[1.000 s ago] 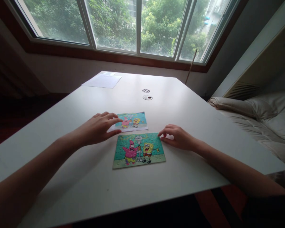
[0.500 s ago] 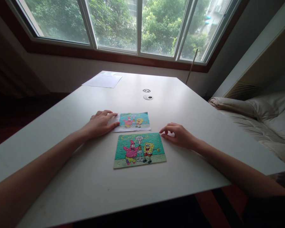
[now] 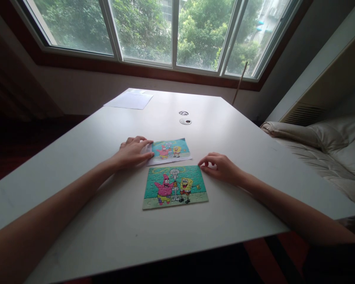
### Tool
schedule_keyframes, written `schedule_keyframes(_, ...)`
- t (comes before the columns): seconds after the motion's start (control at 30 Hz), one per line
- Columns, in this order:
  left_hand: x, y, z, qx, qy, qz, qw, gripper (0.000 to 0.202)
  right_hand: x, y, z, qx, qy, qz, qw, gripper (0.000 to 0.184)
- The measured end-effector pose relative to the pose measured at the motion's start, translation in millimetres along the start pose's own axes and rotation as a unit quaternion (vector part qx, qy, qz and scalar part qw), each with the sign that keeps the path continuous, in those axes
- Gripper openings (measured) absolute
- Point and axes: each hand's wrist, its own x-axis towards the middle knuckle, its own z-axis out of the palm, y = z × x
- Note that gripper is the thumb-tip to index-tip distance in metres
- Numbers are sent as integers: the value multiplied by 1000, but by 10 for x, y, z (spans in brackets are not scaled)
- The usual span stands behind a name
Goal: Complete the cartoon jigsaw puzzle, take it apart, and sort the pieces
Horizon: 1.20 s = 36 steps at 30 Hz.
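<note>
A jigsaw puzzle (image 3: 175, 187) with three cartoon figures on a green-blue ground lies flat on the white table, its pieces joined. Just behind it is a printed picture sheet (image 3: 171, 150) with the same figures and a white border, slightly turned. My left hand (image 3: 134, 150) rests on the sheet's left edge, thumb and fingers apart and pressing from above. At the puzzle's far right corner is my right hand (image 3: 219, 166), fingers loosely curved, with a gap between thumb and forefinger. Its forefinger tip is at the corner; whether it presses there I cannot tell.
White paper (image 3: 128, 99) lies at the table's far left corner. Two round inserts (image 3: 185, 121) sit in the tabletop beyond the sheet. A thin stick (image 3: 239, 83) leans by the window, and a padded light-coloured seat (image 3: 313, 138) stands to the right of the table (image 3: 100, 236).
My left hand has slid the picture sheet a little to the right, and the sheet has turned slightly. My right hand and the puzzle have hardly moved.
</note>
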Motion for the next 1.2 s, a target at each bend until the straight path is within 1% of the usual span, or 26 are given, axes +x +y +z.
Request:
schedule_keyframes(0.17, 30, 16, 22, -18, 21, 7, 1000, 49, 3, 3, 3, 2, 1, 3, 1000, 15)
schedule_keyframes(0.27, 28, 59, 29, -40, 52, 7, 998, 44, 11, -18, -7, 3, -2, 5, 1000, 15)
schedule_keyframes(0.37, 8, 120, 14, -87, 86, 5, 992, 33, 26, -36, -18, 6, -2, 4, 1000, 16)
schedule_keyframes(0.43, -13, 171, -13, -148, 93, -8, 984, 27, 37, -42, -22, 11, -1, 4, 1000, 15)
schedule_keyframes(0.5, -40, 238, -51, -248, 89, -25, 964, 24, 47, -47, -25, 17, 5, 11, 1000, 15)
schedule_keyframes(0.53, -57, 277, -73, -309, 86, -32, 947, 23, 53, -52, -27, 18, 13, 19, 1000, 15)
schedule_keyframes(0.6, -99, 366, -117, -425, 78, -34, 901, 23, 63, -68, -34, 18, 39, 49, 998, 16)
schedule_keyframes(0.63, -122, 410, -138, -462, 79, -41, 883, 23, 69, -80, -39, 19, 53, 69, 996, 18)
schedule_keyframes(0.67, -146, 451, -157, -479, 78, -47, 873, 23, 74, -94, -45, 23, 65, 89, 994, 21)
schedule_keyframes(0.73, -192, 515, -183, -498, 77, -47, 863, 21, 82, -122, -56, 41, 81, 122, 988, 28)
schedule_keyframes(0.8, -228, 549, -194, -508, 66, -39, 858, 19, 87, -138, -59, 62, 98, 141, 983, 34)
schedule_keyframes(0.97, -265, 550, -186, -525, 35, -28, 850, 15, 88, -86, -24, 100, 139, 172, 970, 39)
schedule_keyframes(1.07, -270, 544, -180, -530, 29, -22, 847, 14, 89, -32, -5, 107, 142, 181, 967, 39)
schedule_keyframes(1.2, -276, 543, -186, -527, 21, -14, 850, 13, 89, -6, -3, 108, 118, 182, 970, 36)
